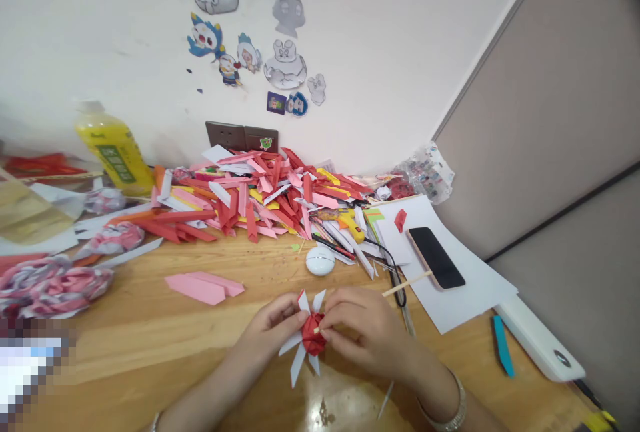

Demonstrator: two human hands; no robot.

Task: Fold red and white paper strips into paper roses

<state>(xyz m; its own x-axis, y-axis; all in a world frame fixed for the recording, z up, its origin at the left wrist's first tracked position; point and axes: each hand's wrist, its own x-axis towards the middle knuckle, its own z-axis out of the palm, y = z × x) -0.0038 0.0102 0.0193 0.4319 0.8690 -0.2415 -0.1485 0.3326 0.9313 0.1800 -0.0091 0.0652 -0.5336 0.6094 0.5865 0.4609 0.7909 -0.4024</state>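
Observation:
A paper flower point(313, 335) with a red folded centre and several white petals is held low in the middle of the view. Its left side is pinched between the thumb and fingers of my left hand point(275, 325). My right hand point(363, 331) is closed on a thin wooden stick point(407, 283), whose pale tip touches the red centre while its other end sticks out behind the hand towards the phone. Left of the hands, folded pink paper pieces point(204, 287) lie on the wooden table point(150, 332).
Folded paper strips point(255, 199) are heaped along the wall beside a yellow bottle point(116, 152). A white round case point(320, 261), a yellow glue gun point(351, 225), a phone point(437, 257) on white paper, a teal cutter point(503, 345) and a white power strip point(543, 339) lie around.

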